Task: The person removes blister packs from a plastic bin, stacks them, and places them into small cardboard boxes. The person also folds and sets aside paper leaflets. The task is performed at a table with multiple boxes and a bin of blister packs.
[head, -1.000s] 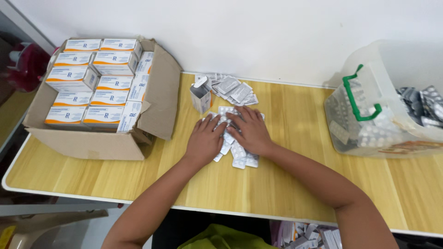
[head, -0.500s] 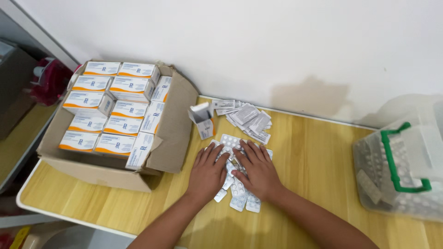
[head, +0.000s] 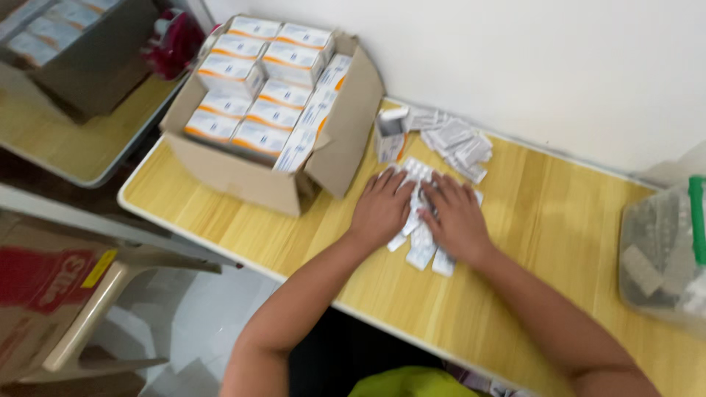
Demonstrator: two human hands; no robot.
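My left hand [head: 381,206] and my right hand [head: 454,215] lie flat, side by side, on a loose pile of silver blister strips [head: 421,246] spread on the wooden table [head: 559,220]. Fingers of both hands are spread over the strips; neither hand grips anything that I can make out. Just beyond my left hand stands a small opened white carton [head: 388,140]. A second heap of folded paper leaflets [head: 456,141] lies further back near the wall.
A large open cardboard box [head: 243,176] packed with several white-and-orange medicine cartons [head: 257,81] sits at the table's left end. A clear plastic bin with a green handle [head: 665,250] stands at the right. A second table with another box [head: 73,66] and a plastic chair [head: 95,301] are at left.
The view has swung left and down, showing the neighbouring table and chair. My hands stay pressed on the blister strips and have barely shifted.
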